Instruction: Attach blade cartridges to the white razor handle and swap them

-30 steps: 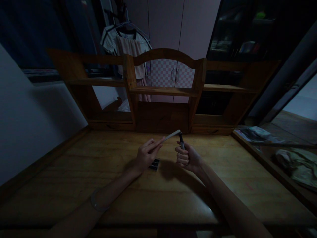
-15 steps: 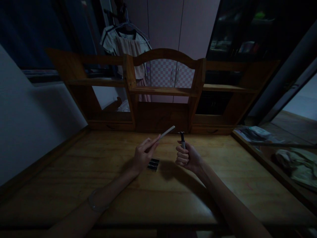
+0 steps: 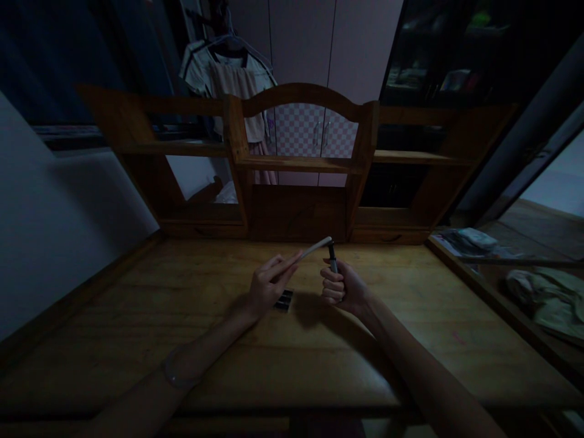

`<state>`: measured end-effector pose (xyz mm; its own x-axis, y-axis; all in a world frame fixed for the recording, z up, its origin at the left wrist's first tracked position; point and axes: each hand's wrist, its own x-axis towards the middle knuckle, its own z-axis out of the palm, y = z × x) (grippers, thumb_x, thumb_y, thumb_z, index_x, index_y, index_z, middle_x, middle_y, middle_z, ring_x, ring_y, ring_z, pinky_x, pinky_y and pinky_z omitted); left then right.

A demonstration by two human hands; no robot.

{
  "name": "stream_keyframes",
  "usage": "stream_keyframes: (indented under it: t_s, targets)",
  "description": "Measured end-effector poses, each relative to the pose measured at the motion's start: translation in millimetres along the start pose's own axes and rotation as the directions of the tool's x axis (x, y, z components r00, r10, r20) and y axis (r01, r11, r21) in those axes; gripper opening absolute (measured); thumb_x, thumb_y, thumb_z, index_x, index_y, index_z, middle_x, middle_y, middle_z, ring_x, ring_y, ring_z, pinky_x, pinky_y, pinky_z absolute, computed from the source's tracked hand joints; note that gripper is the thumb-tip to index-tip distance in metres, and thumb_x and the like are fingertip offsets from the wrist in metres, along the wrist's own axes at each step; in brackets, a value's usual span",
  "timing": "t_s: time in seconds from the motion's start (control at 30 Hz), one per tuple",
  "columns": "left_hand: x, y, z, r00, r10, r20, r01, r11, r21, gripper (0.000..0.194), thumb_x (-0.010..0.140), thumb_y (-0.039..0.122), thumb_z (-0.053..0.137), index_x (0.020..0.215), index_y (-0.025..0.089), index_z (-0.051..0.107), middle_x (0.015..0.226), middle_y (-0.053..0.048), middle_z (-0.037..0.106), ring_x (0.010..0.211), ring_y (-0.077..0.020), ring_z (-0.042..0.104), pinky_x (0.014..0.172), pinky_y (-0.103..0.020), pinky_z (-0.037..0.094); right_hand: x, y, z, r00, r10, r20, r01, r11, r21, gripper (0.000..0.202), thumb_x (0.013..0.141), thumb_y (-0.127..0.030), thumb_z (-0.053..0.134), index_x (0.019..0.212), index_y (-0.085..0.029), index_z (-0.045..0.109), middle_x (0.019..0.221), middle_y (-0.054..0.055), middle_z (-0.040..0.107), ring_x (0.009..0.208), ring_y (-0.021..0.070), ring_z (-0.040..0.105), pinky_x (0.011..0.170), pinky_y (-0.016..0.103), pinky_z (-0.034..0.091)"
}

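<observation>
Pinched between the fingers of my left hand (image 3: 270, 285) is a slim pale stick (image 3: 316, 247), angled up to the right; its exact kind is unclear in the dim light. My right hand (image 3: 340, 285) is closed in a fist around the grey handle of a razor (image 3: 333, 258), held upright with its black neck above the thumb. The stick's tip meets or overlaps the razor's head, which is mostly hidden now. Under my left hand a small black case (image 3: 285, 300) with dark strips lies on the wooden desk (image 3: 205, 371), partly covered by the hand.
A wooden shelf unit (image 3: 301, 163) stands along the back of the desk. Clothes (image 3: 232, 79) hang behind it at the left. A wall (image 3: 55, 231) borders the left side. At right, beyond the desk's raised edge, lie papers or bags (image 3: 474, 240) and folded cloth (image 3: 554, 304).
My left hand has moved slightly right, bringing the pale stick's tip to the razor's head. The razor has shifted a little left. The view has tilted slightly.
</observation>
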<state>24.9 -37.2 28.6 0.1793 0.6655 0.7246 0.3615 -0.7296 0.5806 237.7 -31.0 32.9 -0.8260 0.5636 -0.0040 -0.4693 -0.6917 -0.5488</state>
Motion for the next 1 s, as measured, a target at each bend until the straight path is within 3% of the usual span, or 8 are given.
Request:
stream_keyframes:
  t_s: [0.23,0.43,0.57,0.73,0.83,0.93,1.0]
  targets:
    - [1.4,0.4,-2.3,0.999,-0.030,-0.029,0.031,0.999,0.033,0.035,0.089,0.024,0.053,0.124,0.022,0.058,0.077,0.000,0.051,0.066,-0.0090,0.046,0.062,-0.020,0.038,0.5,-1.4,-2.2,1.000,-0.003,0.016,0.004,1.000,-0.017,0.051,0.093,-0.043,0.026,0.047,-0.022,0.021,0.036,-0.008,0.014,0.031,0.0079,0.013,0.037,0.022,0.026]
    - [-1.9,0.7,2.8,0.999,-0.002,0.038,0.001,1.000,0.029,0.036,0.089,0.023,0.054,0.125,0.023,0.058,0.073,0.001,0.046,0.062,-0.0081,0.043,0.058,-0.020,0.037,-1.3,-3.9,-5.6,0.999,-0.037,-0.012,0.037,0.999,-0.032,0.050,0.093,-0.041,0.026,0.048,-0.022,0.021,0.036,-0.008,0.016,0.031,0.0081,0.014,0.038,0.022,0.027]
    - [-0.5,-5.3,1.8,0.999,-0.040,0.005,0.040,0.997,0.071,0.036,0.089,0.025,0.054,0.125,0.023,0.057,0.075,0.001,0.049,0.064,-0.0088,0.044,0.062,-0.021,0.039,-1.5,-3.9,-7.6,1.000,-0.025,0.003,0.025,0.999,-0.020,0.049,0.094,-0.040,0.026,0.048,-0.021,0.021,0.036,-0.008,0.016,0.032,0.0079,0.014,0.038,0.022,0.026]
    - [-0.2,-5.8,0.2,1.000,0.020,0.001,-0.020,0.999,0.036,0.036,0.089,0.024,0.054,0.125,0.025,0.057,0.077,0.000,0.049,0.065,-0.0082,0.045,0.060,-0.020,0.039,-2.7,-2.8,3.1,0.998,-0.064,-0.009,0.064,0.998,0.007,0.055,0.093,-0.056,0.027,0.051,-0.020,0.025,0.039,-0.009,0.018,0.033,0.0058,0.012,0.036,0.020,0.024]
    - [-0.9,-5.8,1.9,0.999,0.045,0.002,-0.045,0.999,0.027,0.036,0.089,0.024,0.054,0.125,0.025,0.057,0.079,0.000,0.051,0.066,-0.0086,0.047,0.061,-0.020,0.040,-1.9,-2.7,12.0,0.985,-0.156,-0.080,0.155,0.988,-0.021,0.054,0.087,-0.066,0.035,0.064,-0.018,0.042,0.044,-0.010,0.023,0.034,0.0051,0.016,0.034,0.017,0.021]
    - [-0.3,-8.2,2.0,1.000,0.018,0.009,-0.019,0.998,0.066,0.038,0.090,0.024,0.052,0.128,0.026,0.054,0.080,0.000,0.050,0.067,-0.0089,0.047,0.063,-0.020,0.041,0.5,-2.8,13.9,0.939,-0.307,-0.156,0.300,0.952,-0.065,0.030,0.091,-0.049,0.047,0.085,-0.020,0.050,0.046,-0.011,0.026,0.034,0.0049,0.018,0.031,0.015,0.016]
    - [0.4,-9.8,1.5,1.000,-0.017,0.025,0.014,0.993,0.117,0.040,0.091,0.025,0.050,0.131,0.026,0.050,0.083,-0.001,0.051,0.069,-0.0093,0.048,0.066,-0.021,0.042,1.8,-3.0,11.7,0.903,-0.386,-0.186,0.375,0.922,-0.091,0.017,0.092,-0.037,0.050,0.087,-0.021,0.050,0.048,-0.011,0.030,0.032,0.0039,0.018,0.030,0.013,0.016]
